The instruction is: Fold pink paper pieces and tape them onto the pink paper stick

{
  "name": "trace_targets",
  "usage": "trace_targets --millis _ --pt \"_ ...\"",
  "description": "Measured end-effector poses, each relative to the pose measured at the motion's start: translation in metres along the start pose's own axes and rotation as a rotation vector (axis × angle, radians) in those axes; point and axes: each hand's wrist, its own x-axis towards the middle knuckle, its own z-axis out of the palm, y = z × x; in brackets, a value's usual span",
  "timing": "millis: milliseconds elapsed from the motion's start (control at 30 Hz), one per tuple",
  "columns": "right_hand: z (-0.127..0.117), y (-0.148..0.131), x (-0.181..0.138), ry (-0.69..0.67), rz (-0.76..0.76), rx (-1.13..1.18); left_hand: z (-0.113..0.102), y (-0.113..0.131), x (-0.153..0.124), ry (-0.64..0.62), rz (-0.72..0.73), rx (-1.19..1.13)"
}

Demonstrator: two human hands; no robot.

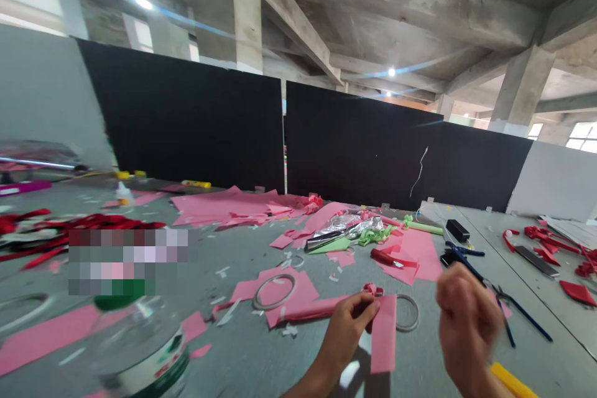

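Observation:
My left hand (347, 326) pinches a strip of pink paper (384, 333) low in the middle of the view, just above the grey table (242, 261). A small red folded piece (373, 289) sits right by its fingertips. My right hand (466, 317) is raised a little to the right, fingers curled and blurred by motion; what it holds, if anything, is hidden. Two tape rings lie close by, one (274, 291) to the left on pink paper and one (408, 313) just behind the strip.
A clear water bottle with a green cap (135, 342) stands near left. Pink sheets (224, 205), green scraps (373, 235), silver foil (345, 224), blue-handled scissors (501, 295), a black box (458, 230) and red ribbon pieces (545, 242) litter the table. Black partition panels (186, 124) stand behind.

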Motion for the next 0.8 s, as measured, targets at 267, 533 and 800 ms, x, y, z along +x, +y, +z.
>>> trace_targets --millis 267,533,800 --pt "0.029 0.085 -0.036 -0.206 0.692 0.129 -0.002 -0.002 -0.002 -0.026 0.037 0.067" --pt "0.022 0.082 -0.053 -0.222 0.783 0.247 0.004 0.01 -0.012 -0.027 0.063 0.105" --pt "0.023 0.083 -0.054 -0.198 0.794 0.259 0.003 0.005 -0.011 -0.041 0.029 0.086"
